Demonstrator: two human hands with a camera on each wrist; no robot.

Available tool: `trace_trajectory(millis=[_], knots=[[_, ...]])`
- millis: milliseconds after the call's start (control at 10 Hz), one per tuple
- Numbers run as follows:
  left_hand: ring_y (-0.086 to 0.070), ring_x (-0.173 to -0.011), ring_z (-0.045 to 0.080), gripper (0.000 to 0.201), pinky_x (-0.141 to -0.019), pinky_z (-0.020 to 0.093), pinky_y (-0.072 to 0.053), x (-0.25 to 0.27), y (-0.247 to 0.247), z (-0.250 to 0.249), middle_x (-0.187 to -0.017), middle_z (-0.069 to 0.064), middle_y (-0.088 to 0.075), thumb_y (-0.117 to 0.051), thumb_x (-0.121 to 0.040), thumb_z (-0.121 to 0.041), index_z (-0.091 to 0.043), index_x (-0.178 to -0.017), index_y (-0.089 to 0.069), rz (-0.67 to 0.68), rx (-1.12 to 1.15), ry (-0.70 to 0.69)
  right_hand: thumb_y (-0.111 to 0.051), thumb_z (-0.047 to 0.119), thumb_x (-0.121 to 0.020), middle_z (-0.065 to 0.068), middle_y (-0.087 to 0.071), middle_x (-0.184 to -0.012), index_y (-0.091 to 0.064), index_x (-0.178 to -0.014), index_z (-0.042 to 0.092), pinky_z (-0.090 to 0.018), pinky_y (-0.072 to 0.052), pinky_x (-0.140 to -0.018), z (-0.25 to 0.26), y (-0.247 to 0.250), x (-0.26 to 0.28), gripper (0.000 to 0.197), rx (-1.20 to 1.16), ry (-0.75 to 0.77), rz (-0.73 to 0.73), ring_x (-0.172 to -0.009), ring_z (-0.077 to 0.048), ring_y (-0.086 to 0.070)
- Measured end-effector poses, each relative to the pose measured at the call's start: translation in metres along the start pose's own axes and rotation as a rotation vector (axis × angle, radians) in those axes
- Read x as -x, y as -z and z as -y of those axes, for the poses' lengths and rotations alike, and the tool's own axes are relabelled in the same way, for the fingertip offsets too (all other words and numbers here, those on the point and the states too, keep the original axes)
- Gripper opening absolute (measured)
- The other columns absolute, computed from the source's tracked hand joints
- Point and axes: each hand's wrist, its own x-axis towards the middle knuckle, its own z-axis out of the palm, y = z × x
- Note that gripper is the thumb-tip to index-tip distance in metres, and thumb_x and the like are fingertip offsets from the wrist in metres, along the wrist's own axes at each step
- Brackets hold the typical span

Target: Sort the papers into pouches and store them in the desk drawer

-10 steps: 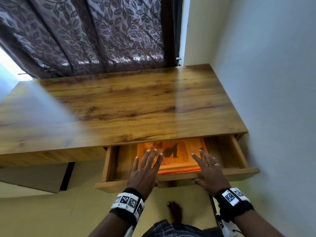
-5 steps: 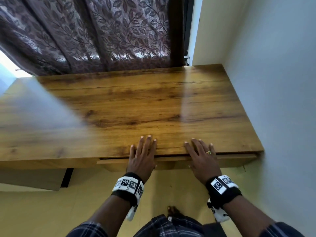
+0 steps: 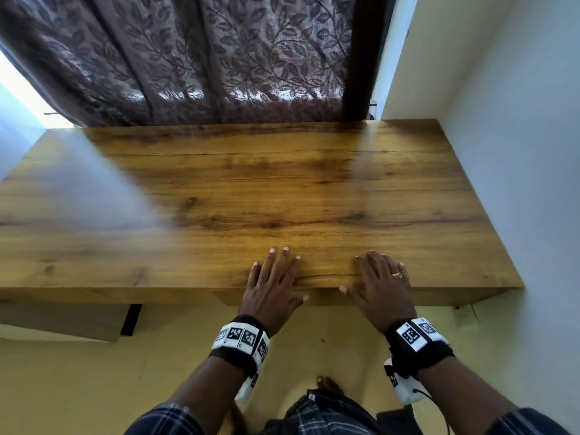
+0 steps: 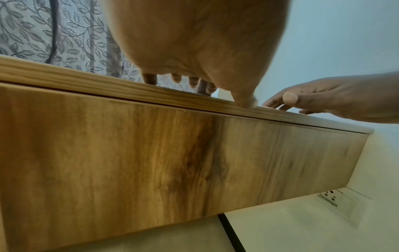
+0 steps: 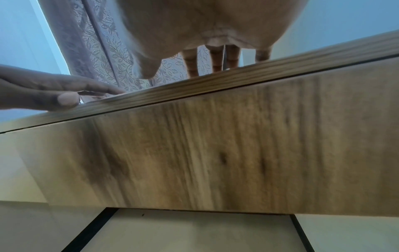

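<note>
Drawer [image 4: 172, 158]: wood-grain front, long axis running left to right along the desk's near edge, face pointing toward you. It sits pushed in, its front flush under the desk top [image 3: 282, 189] with only a thin dark seam between them in both wrist views. Contents: cannot be told; the front hides the inside, so no papers or pouches show in any view.

Desk top: long axis left to right, far edge against the curtain [image 3: 194, 58], right end against the wall [image 3: 518, 152].

Your left hand [image 3: 272, 284]: flat, palm down, fingers straight and close together, lying on the desk top at its near edge, above the drawer. The thumb points right along the edge and touches it in the left wrist view. It holds nothing.

Your right hand [image 3: 381, 287]: flat, palm down, fingers straight and slightly spread, on the desk top at the near edge, just to the right of your left hand and apart from it. A ring [image 3: 398, 274] sits on one finger. The thumb points left, toward your other hand. It holds nothing.

Wristbands [image 3: 241, 337]: black with white coded squares, one on each wrist, nearer you than the desk's edge.

Socket [image 4: 333, 198]: on the wall, below the drawer's right end.
</note>
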Motion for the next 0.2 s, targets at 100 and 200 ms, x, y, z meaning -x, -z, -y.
trace_trajectory(millis=[100, 200], knots=[[0.011, -0.152, 0.024, 0.080, -0.123, 0.051, -0.007, 0.009, 0.011, 0.042, -0.166, 0.000, 0.011, -0.025, -0.093, -0.067, -0.027, -0.157, 0.002, -0.011, 0.022, 0.023, -0.027, 0.073, -0.086, -0.004, -0.027, -0.158, -0.031, -0.147, 0.029, -0.055, -0.015, -0.120, 0.046, 0.001, -0.010, 0.075, 0.015, 0.022, 0.026, -0.145, -0.027, -0.027], [0.007, -0.153, 0.026, 0.081, -0.122, 0.055, -0.012, 0.021, 0.025, 0.088, -0.166, 0.001, 0.007, -0.025, -0.092, -0.068, -0.026, -0.157, -0.001, -0.021, 0.018, 0.039, -0.034, 0.069, -0.090, -0.003, -0.021, -0.161, -0.026, -0.150, 0.027, -0.051, -0.010, -0.121, 0.099, -0.002, -0.019, 0.074, 0.020, 0.029, 0.035, -0.148, -0.026, -0.020]])
